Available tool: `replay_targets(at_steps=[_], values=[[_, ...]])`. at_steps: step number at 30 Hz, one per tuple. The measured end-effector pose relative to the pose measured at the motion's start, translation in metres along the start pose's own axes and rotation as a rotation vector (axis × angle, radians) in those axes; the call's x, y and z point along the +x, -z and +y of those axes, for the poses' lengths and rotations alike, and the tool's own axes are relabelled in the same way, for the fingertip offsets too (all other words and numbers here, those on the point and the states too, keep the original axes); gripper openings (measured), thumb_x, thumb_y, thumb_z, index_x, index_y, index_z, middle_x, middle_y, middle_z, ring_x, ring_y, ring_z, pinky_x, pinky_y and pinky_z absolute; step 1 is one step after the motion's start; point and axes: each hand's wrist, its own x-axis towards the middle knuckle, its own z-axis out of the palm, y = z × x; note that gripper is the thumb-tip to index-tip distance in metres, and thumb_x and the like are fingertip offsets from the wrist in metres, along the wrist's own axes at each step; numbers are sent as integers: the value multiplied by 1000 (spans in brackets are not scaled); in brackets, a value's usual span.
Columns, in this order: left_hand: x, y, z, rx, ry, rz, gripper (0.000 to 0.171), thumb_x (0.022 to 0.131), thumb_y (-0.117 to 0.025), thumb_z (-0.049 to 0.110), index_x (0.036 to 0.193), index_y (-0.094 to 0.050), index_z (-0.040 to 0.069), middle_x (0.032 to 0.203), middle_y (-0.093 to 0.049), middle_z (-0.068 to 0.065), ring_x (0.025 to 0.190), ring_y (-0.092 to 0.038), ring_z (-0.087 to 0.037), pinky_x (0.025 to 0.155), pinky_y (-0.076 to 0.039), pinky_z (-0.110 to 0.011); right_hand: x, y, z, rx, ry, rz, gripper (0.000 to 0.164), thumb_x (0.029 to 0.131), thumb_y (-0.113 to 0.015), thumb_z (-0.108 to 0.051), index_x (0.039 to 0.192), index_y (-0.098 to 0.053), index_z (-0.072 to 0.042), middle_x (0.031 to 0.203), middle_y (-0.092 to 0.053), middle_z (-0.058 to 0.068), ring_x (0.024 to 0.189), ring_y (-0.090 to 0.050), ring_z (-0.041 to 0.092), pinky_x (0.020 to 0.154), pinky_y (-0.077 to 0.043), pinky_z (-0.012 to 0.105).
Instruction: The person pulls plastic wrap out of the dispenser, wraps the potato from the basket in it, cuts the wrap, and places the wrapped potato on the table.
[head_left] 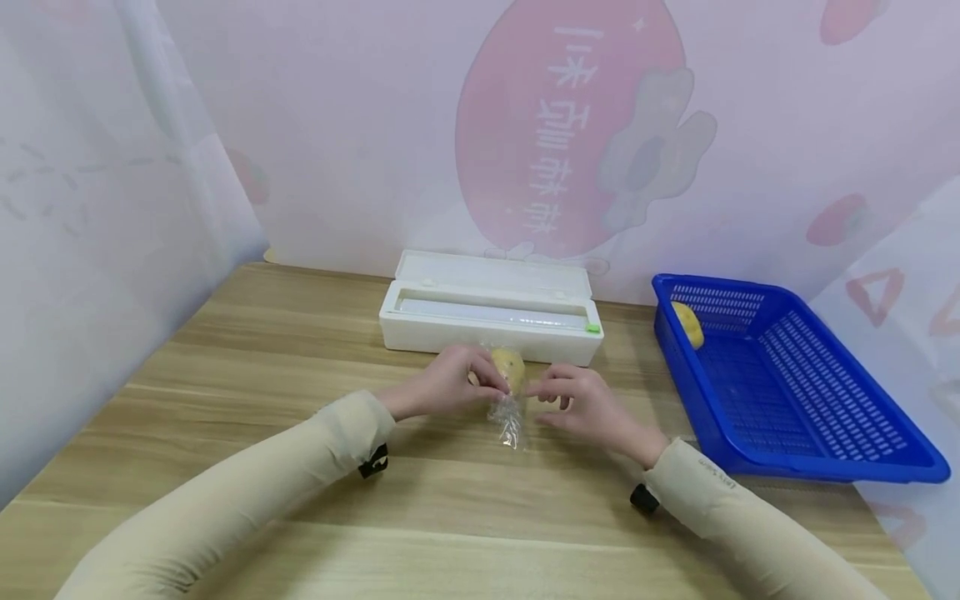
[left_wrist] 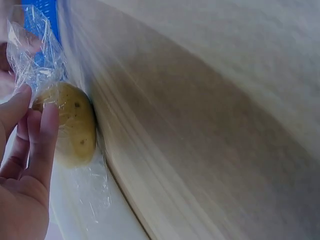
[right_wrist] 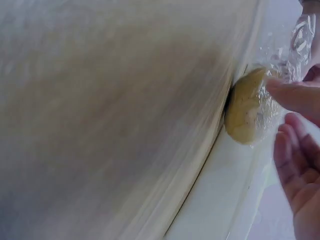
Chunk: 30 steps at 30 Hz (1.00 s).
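Note:
A yellow potato [head_left: 507, 363] lies in clear plastic wrap [head_left: 510, 425] on the wooden table, just in front of a white box. Its loose wrap is bunched and sticks out towards the person. The left hand [head_left: 456, 375] pinches the wrap between thumb and fingertips at the potato's near side. On the other side, the right hand [head_left: 588, 407] has its thumb and fingers parted. In the right wrist view, that thumb overlaps the wrapped potato [right_wrist: 242, 110], and no wrap is gripped. Dark spots mark the potato [left_wrist: 80, 125] in the left wrist view.
The white wrap box [head_left: 487, 340] has its lid raised, with a roll [head_left: 491, 312] inside and a green slider [head_left: 592, 328] at its right end. To the right stands a blue basket [head_left: 686, 400] holding another potato [head_left: 687, 325]. A printed curtain hangs behind the table.

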Motion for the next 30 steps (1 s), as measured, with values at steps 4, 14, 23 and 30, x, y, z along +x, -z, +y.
replay_targets(at_steps=[4, 14, 23, 30], values=[[-1, 4, -3, -4, 31, -2, 4, 82, -81, 15, 86, -80, 15, 83, -68, 14, 79, -60, -6, 74, -52, -33, 4, -5, -2, -41, 108, -14, 38, 67, -90, -4, 103, -78, -10, 89, -62, 0, 69, -58, 16, 54, -48, 19], [-3, 8, -3, -67, 48, -27, 4, 86, -77, 13, 90, -80, 12, 86, -68, 11, 80, -61, -8, 72, -54, -28, 16, -13, -7, -69, 127, 58, 12, 77, -84, -3, 84, -78, -11, 103, -59, 8, 93, -57, 19, 76, -51, 31], [-7, 7, 2, 47, 4, -9, 31, 72, -89, 30, 97, -79, 14, 121, -62, -5, 114, -53, -20, 98, -41, -42, 18, -18, -15, 173, -361, 91, 9, 96, -67, -17, 88, -65, -15, 129, -61, 12, 122, -54, 29, 101, -41, 51], [-4, -6, 11, 92, -15, 108, 28, 72, -89, 34, 87, -74, 16, 104, -69, 4, 100, -60, -13, 95, -42, -36, 23, -20, -20, 143, -455, 183, 9, 95, -67, -12, 86, -66, -11, 102, -70, 4, 99, -65, 23, 88, -51, 48]])
